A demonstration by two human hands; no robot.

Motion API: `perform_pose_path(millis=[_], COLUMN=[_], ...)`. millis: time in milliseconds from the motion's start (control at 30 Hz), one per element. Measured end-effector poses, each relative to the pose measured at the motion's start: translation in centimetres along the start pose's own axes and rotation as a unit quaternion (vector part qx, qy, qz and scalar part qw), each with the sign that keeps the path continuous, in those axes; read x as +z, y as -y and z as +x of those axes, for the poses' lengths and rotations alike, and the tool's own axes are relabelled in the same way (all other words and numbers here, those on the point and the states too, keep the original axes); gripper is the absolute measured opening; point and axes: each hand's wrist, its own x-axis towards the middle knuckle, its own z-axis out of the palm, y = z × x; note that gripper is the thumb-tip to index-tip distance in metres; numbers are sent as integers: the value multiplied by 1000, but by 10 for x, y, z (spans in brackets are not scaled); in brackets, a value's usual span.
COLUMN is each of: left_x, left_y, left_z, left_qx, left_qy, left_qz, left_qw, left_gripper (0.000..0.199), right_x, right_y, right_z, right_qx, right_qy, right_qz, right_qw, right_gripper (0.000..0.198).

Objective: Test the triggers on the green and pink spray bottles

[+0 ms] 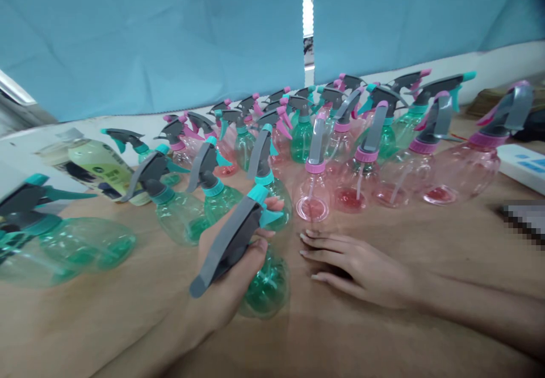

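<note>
My left hand (232,276) is wrapped around the neck of a green spray bottle (268,287) with a grey and teal trigger head. The palm hides the bottle's collar, while its clear green base shows below my fingers. My right hand (361,264) rests on the brown tabletop (332,338), fingers stretched out and slightly apart, holding nothing. Just beyond its fingertips stands a pink spray bottle (314,193), upright, with a grey nozzle head. Another green spray bottle (279,196) is right behind my left hand, partly covered by it.
Many green and pink spray bottles crowd the table's back. Several green ones (85,242) stand at the left, near pale green plastic bottles (100,162). A row of pink ones (464,165) runs right, beside a white box (522,165). Blue sheeting (170,37) hangs behind.
</note>
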Motion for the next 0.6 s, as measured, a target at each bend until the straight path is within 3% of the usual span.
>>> perform_pose_path(millis=[600], left_x=[-6], left_y=[-4], left_z=[3], left_qx=[-21], left_qy=[22], left_qz=[-10], left_qw=[999], left_gripper=[26], right_x=[-1], right_y=[1], right_z=[1], right_qx=[0], right_qy=[9], right_qz=[-11], right_qw=[1000], right_gripper=[39])
